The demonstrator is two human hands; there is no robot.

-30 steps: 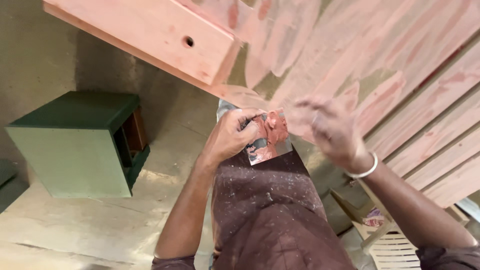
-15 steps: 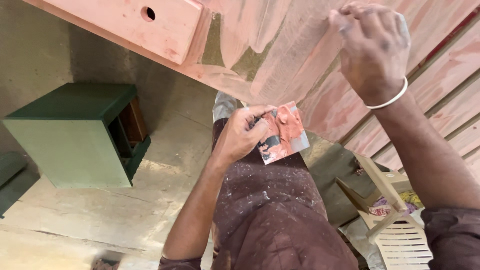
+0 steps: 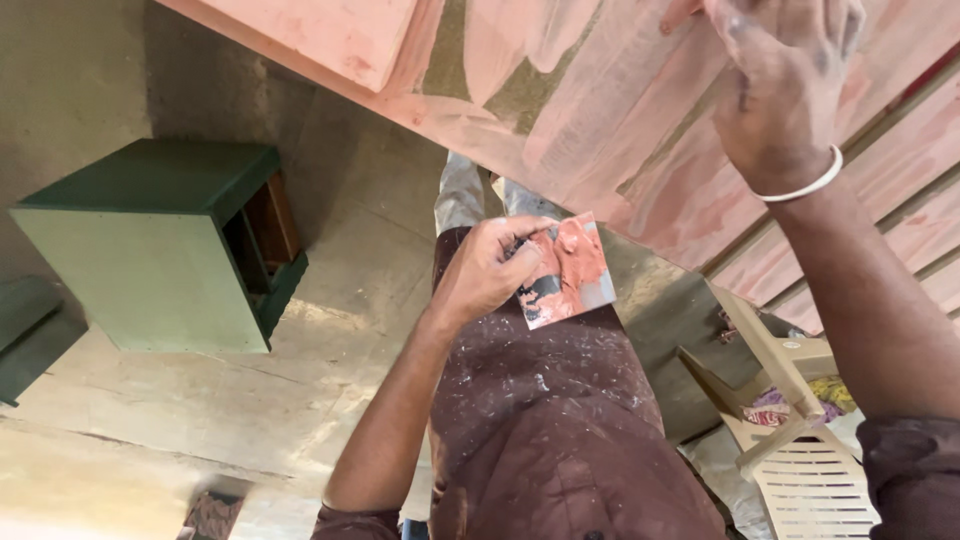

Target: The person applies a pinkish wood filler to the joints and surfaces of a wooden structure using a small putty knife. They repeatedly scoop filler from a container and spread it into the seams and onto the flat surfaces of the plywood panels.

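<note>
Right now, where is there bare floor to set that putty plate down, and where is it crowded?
Bare floor lies between the green cabinet and the person's left arm. On the right, the plastic chair crowds the space. The left hand holds the putty plate; the right hand presses the pink panel.

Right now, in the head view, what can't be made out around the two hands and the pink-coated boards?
- Right hand: fingertips cut off by the top edge; whether it holds a tool cannot be told.
- Left hand: its fingers cover part of the flat putty-smeared plate.
- Pink-coated boards: run past the top and right edges.
- Plastic chair: cropped at the bottom and behind the right forearm.
</note>
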